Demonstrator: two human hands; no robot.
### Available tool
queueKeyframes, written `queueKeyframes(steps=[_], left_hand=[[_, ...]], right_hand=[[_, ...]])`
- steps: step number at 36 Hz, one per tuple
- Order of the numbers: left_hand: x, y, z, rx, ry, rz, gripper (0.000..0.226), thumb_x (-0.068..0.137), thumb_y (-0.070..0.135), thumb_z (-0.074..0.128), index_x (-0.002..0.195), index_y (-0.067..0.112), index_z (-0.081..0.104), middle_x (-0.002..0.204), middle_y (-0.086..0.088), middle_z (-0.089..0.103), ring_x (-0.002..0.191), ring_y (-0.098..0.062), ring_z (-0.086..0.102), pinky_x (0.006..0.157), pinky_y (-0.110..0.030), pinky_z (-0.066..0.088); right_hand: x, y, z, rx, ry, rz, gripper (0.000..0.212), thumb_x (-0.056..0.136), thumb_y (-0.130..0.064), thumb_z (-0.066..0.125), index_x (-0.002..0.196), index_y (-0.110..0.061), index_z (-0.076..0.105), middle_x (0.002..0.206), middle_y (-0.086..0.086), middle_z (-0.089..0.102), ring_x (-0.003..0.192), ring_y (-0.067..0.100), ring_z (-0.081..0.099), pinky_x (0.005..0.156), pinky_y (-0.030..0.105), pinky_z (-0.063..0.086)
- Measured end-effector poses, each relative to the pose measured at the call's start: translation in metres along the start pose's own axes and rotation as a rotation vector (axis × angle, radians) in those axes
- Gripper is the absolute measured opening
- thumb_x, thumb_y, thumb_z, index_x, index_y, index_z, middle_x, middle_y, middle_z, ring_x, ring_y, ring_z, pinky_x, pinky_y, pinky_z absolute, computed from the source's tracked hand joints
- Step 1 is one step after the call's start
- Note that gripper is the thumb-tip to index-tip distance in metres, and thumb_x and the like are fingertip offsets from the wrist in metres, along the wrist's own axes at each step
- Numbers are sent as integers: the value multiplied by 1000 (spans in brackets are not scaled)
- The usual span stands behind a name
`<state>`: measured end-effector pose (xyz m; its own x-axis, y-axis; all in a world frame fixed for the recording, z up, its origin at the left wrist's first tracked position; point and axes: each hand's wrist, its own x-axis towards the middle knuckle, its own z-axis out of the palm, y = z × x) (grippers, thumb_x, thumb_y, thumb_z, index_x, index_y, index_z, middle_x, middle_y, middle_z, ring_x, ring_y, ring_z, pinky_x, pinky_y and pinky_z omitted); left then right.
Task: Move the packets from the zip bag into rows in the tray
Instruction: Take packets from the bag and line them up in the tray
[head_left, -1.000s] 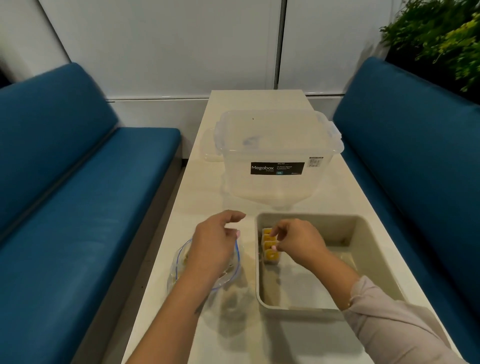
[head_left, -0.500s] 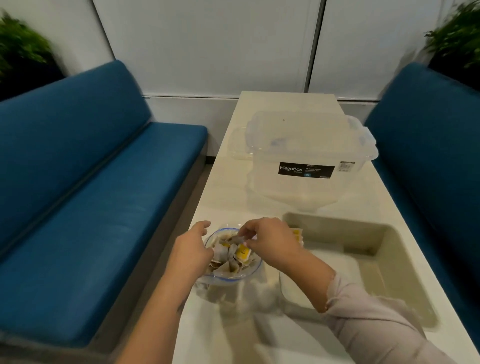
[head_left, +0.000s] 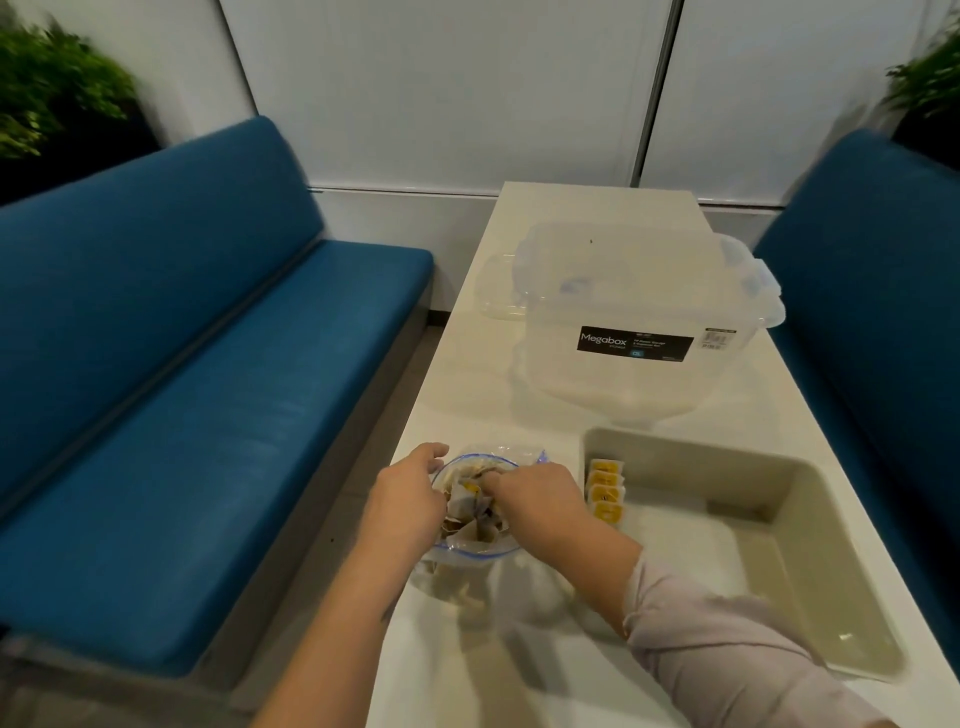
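Blue benches (head_left: 208, 364) flank a long pale table (head_left: 587, 208) that runs toward a white wall, with a clear lidded box (head_left: 644, 312) standing at its middle. Close to the table's near left edge sits the zip bag (head_left: 475, 519), its blue-rimmed mouth held wide; the left hand (head_left: 410, 499) grips the bag's left rim, fingers curled over it. The right hand (head_left: 535, 493) reaches into the mouth with its fingertips among the loose packets (head_left: 467, 501); whether they are already pinching one cannot be told, since the fingers are hidden and blurred. Just right of the bag, along the near right edge, lies the grey tray (head_left: 779, 499), and a short row of yellow packets (head_left: 605, 491) stands against its far left wall, so most of the tray floor is unfilled and the work looks early. The packets look small, light and thin, probably soft sachets with slick wrappers that slide over one another; a fingertip pinch on a packet's flat edge or corner should lift it cleanly. The bag is limp film and would likely collapse or shift if its rim were released.
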<state>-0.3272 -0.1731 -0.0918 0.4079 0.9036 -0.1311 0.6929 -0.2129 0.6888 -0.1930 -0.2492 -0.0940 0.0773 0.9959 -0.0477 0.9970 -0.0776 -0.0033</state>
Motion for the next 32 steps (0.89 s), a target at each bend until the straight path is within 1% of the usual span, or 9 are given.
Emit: queueKeyframes(steps=[3,5,12,17,21,23,26,29,32], left_hand=[[1,0,1,8,3,-1,50,86,0,48,126,28,55,121,4,62,102,-17,61,82,-27,50],[1,1,2,20,7,-3,49,86,1,48,125,29,55,121,5,62,101,-17,61,81,-27,51],[-4,6,2,125,1,25,48,88,6,44,130,29,51,126,8,60,106,-19,58,87,-33,50],[-6,11,3,155,-2,32,45,88,10,44,126,30,53,122,9,62,103,-19,58,84,-32,50],[-6,11,3,150,13,18,36,91,16,45,123,31,56,118,9,63,99,-17,60,81,-31,52],[-6,12,4,145,27,25,30,93,24,48,121,31,58,117,11,64,99,-15,60,80,-29,51],[-7,14,5,151,46,32,24,94,30,50,114,32,63,107,10,68,91,-15,61,70,-25,46],[-7,16,5,150,70,33,24,94,29,49,109,32,67,96,7,70,84,-16,61,65,-24,44],[-7,15,7,138,81,25,24,94,30,48,108,32,68,94,6,70,81,-16,60,65,-24,46]], right_hand=[[1,7,-2,-6,-5,33,41,92,-9,45,130,-25,51,111,6,65,102,31,61,75,34,42],[2,11,-5,-23,7,21,39,92,-11,47,127,-26,53,107,5,66,98,29,62,70,33,38],[0,12,-1,-72,-39,-66,25,88,-8,50,108,-18,60,100,5,68,93,30,63,65,32,31],[-1,12,2,-82,57,-58,17,82,-6,60,89,-20,66,79,4,69,73,26,65,62,30,31],[1,16,-1,-53,18,-46,28,91,-13,49,110,-26,64,100,0,69,92,25,63,77,32,35],[2,20,-3,-23,20,-34,33,93,-13,47,115,-32,62,106,-2,69,97,22,62,81,30,33],[1,22,-7,56,2,20,35,91,-10,48,110,-34,64,102,-4,69,94,20,60,80,29,30],[1,26,-12,222,35,92,21,91,-23,57,105,-32,69,102,-6,70,95,19,62,80,28,37],[-1,32,-20,457,58,156,15,82,-31,69,96,-31,74,100,-6,64,94,16,60,74,27,41]])
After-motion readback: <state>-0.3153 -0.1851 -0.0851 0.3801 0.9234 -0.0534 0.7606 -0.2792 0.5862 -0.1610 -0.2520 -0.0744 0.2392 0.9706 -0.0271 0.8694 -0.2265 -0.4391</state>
